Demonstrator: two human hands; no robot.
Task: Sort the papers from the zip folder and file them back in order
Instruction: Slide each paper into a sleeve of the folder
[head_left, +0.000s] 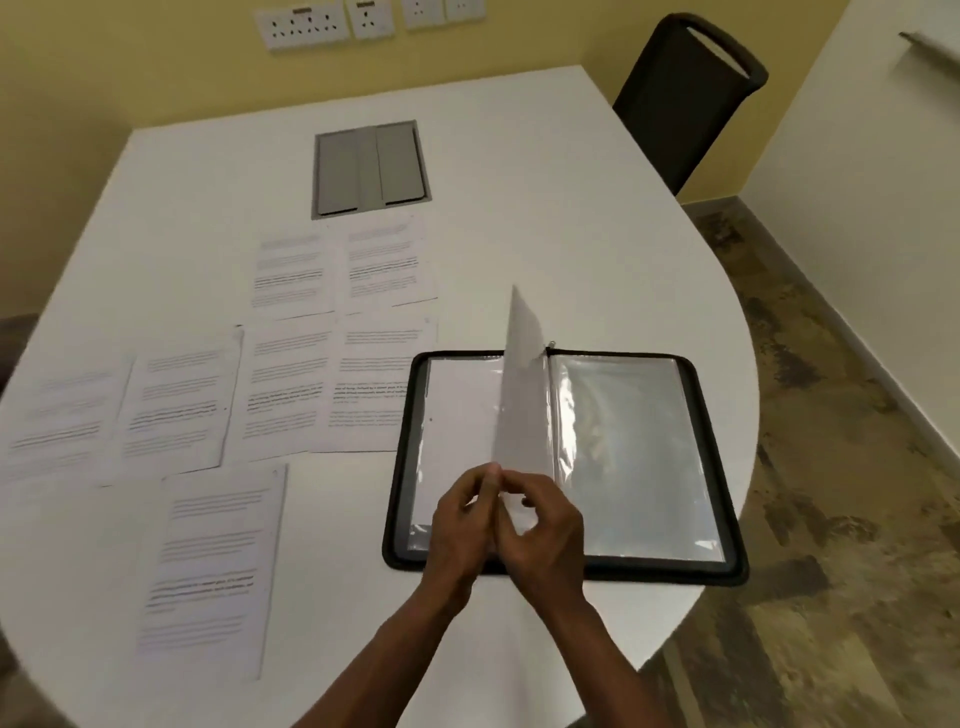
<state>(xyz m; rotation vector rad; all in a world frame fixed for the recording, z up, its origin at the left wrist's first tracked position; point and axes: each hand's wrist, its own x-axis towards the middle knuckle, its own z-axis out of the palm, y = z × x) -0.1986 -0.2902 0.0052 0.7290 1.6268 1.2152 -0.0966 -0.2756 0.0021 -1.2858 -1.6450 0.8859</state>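
Two bare hands meet at the near edge of a clear plastic sleeve (522, 384) that stands upright along the spine of an open folder. The left hand (460, 525) pinches the sleeve's bottom corner from the left side, thumb and fingertips curled against it. The right hand (545, 525) pinches the same corner from the right, fingers curled round the edge (whether a sheet sits inside the sleeve cannot be told). Both forearms reach in from the bottom of the view.

The zip folder (566, 457), black-edged, lies flat and open on the right part of a white table (545, 182), its near edge close to the table's rim. Shiny plastic pockets show on both of its halves.

To the left of the folder, printed papers lie spread face up in rows: two sheets (343, 267) farthest away, four more (228, 400) in a middle row with the rightmost tucked just under the folder's left edge, and one single sheet (213, 566) nearest the person.

Beyond the papers, a grey cable hatch (370, 169) is set into the tabletop. A dark chair (685, 98) stands at the far right edge, and wall sockets (363, 21) line the yellow wall.
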